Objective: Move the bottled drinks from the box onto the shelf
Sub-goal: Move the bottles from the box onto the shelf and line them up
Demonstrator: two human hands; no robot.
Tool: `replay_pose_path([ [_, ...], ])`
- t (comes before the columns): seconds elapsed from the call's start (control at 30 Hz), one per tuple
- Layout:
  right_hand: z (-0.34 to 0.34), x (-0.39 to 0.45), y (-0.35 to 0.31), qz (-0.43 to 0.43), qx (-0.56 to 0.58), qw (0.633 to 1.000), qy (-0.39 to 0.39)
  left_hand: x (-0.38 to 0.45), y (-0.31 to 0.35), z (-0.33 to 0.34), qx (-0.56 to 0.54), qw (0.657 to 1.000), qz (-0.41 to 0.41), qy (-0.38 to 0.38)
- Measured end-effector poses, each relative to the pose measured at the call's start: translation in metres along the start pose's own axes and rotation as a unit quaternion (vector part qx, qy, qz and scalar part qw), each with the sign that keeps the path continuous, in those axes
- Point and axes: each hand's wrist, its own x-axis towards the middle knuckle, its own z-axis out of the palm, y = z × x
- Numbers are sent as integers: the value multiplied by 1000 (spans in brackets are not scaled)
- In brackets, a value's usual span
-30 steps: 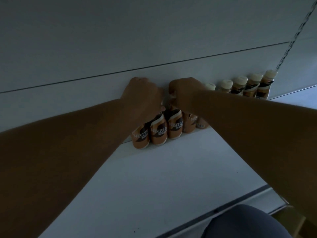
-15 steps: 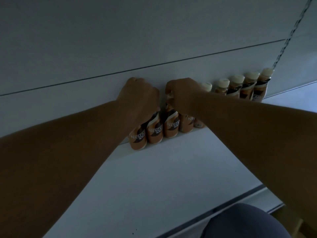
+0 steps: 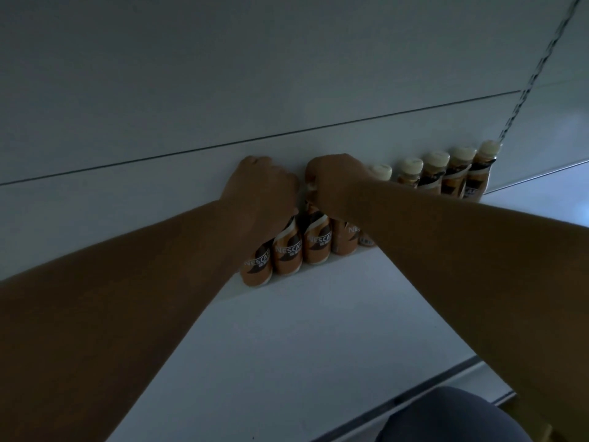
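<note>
Bottles [image 3: 288, 255] of brown coffee drink stand in a row along the back of our white shelf [image 3: 302, 346], against the wall panel [image 3: 287, 74]. Our left hand [image 3: 263, 194] is curled over the tops of the leftmost ones, and our right hand [image 3: 334, 183] is closed around a cap beside it. More cream-capped bottles [image 3: 459, 172] continue the row rightward.

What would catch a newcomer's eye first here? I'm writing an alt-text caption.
Two bare forearms reach in from the lower corners, the left hand and right hand closed over bottle tops at the back of the white shelf. Under them a row of orange coffee bottles lines the rear wall, running right to cream-capped bottles.
</note>
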Motion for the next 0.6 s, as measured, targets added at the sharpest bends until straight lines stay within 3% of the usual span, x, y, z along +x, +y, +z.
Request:
replay_pose_path([
  [0.37, -10, -1, -4, 45, 16, 999, -22, -6, 5, -3, 9, 1000, -1, 8],
  [0.5, -20, -20, 22, 40, 84, 995, 37, -1, 12, -12, -5, 998, 10, 59],
  [0.6, -28, -30, 61, 38, 44, 996, 75, 14, 30, -20, -57, 995, 33, 76],
])
